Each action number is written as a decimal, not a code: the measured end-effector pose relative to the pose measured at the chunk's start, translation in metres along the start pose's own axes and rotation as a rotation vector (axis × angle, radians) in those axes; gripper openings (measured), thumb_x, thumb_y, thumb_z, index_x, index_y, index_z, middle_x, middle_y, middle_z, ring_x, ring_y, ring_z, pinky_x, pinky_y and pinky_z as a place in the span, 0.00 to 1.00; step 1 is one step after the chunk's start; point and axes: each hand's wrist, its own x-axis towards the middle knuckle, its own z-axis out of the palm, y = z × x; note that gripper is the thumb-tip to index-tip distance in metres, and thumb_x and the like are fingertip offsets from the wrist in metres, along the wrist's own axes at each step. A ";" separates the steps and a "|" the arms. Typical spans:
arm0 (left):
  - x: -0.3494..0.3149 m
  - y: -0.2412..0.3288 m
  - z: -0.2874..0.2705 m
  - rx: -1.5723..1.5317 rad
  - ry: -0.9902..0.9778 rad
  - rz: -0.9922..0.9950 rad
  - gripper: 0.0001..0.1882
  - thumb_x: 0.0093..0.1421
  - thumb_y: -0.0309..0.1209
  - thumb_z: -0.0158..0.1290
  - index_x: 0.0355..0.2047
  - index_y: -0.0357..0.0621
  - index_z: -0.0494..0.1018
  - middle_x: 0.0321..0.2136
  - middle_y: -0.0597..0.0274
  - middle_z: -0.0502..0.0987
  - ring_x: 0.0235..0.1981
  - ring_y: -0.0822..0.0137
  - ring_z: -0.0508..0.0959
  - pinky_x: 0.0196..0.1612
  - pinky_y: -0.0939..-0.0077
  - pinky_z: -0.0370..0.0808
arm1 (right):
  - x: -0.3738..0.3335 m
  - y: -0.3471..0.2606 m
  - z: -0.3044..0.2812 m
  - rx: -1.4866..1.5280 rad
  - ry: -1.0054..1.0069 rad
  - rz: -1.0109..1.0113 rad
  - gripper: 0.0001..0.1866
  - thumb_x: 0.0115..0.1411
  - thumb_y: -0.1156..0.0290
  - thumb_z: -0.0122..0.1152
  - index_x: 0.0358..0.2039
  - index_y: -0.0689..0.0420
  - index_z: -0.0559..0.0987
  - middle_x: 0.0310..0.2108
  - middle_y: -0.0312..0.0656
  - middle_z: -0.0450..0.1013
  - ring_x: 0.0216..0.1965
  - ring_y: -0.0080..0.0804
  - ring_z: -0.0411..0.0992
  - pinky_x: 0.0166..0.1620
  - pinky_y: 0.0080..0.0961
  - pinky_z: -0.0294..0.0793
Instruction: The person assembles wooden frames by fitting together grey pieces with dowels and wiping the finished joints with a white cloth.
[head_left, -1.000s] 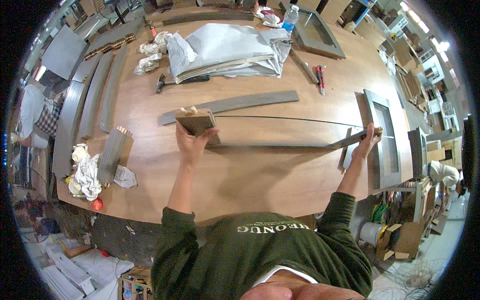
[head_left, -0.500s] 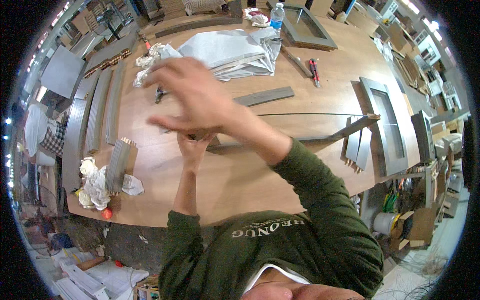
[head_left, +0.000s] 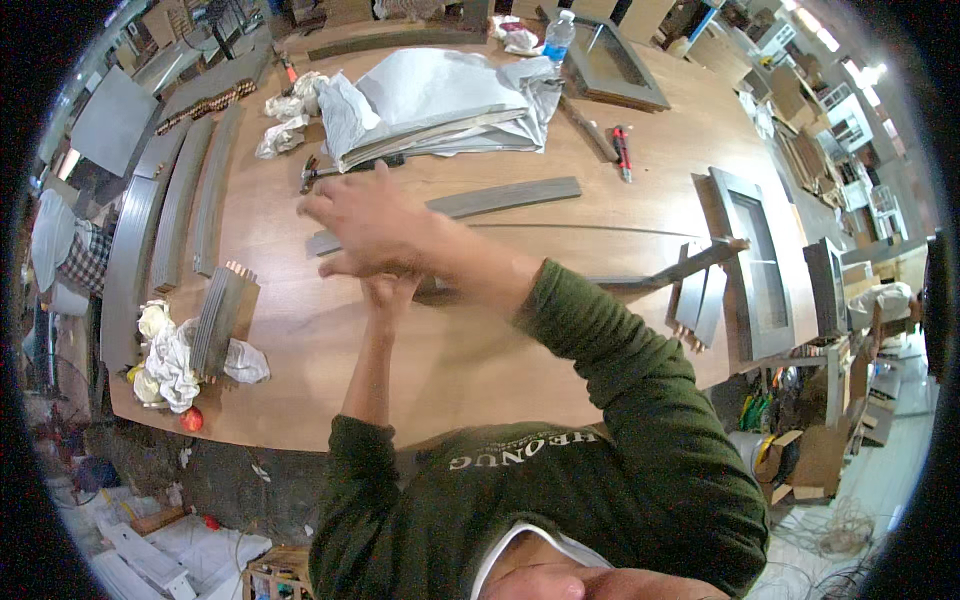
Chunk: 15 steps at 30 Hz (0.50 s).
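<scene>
My left hand (head_left: pixel 388 292) is closed round the left end of a long grey wooden rail (head_left: pixel 615 284), its fingers largely hidden under my right hand. Right above it, my right hand (head_left: pixel 375 225) is spread open, blurred by motion, with nothing visible in it. At the rail's right end a shorter grey wooden piece (head_left: pixel 700 260) is set across it. Another grey strip (head_left: pixel 505 196) lies on the table beyond, partly behind my right hand. Just past my right fingers lies a hammer (head_left: pixel 345 172) with a black handle.
Folded whitish sheeting (head_left: pixel 430 100), a water bottle (head_left: pixel 558 38) and a red utility knife (head_left: pixel 622 155) are at the back. Grey boards (head_left: pixel 180 215), a dowelled bundle (head_left: pixel 222 320) and crumpled cloths (head_left: pixel 172 365) line the left. Grey frames (head_left: pixel 750 265) stand at the right of the wooden table (head_left: pixel 500 375).
My right hand has come down closer over my left hand. The view has shifted slightly, and more of the hammer shows.
</scene>
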 end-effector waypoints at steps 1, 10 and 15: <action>0.009 0.016 -0.001 0.234 -0.083 0.039 0.26 0.50 0.26 0.59 0.48 0.38 0.62 0.43 0.58 0.69 0.44 0.65 0.70 0.43 0.73 0.70 | -0.002 0.001 -0.006 -0.035 0.134 -0.095 0.35 0.45 0.48 0.62 0.52 0.49 0.64 0.53 0.42 0.60 0.56 0.41 0.58 0.55 0.55 0.51; 0.020 0.024 -0.032 -0.244 -0.360 -0.186 0.29 0.60 0.53 0.37 0.44 0.37 0.68 0.36 0.60 0.74 0.42 0.67 0.72 0.49 0.70 0.65 | -0.325 0.132 -0.063 -0.240 1.470 0.746 0.36 0.49 0.57 0.62 0.55 0.57 0.59 0.43 0.40 0.61 0.48 0.37 0.61 0.55 0.37 0.55; 0.077 -0.046 -0.052 0.725 -0.545 -0.172 0.37 0.55 0.60 0.41 0.48 0.37 0.67 0.48 0.51 0.68 0.52 0.58 0.66 0.56 0.63 0.58 | -0.413 0.184 -0.006 0.492 1.616 0.648 0.40 0.54 0.51 0.57 0.58 0.60 0.51 0.25 0.34 0.68 0.34 0.29 0.68 0.48 0.31 0.62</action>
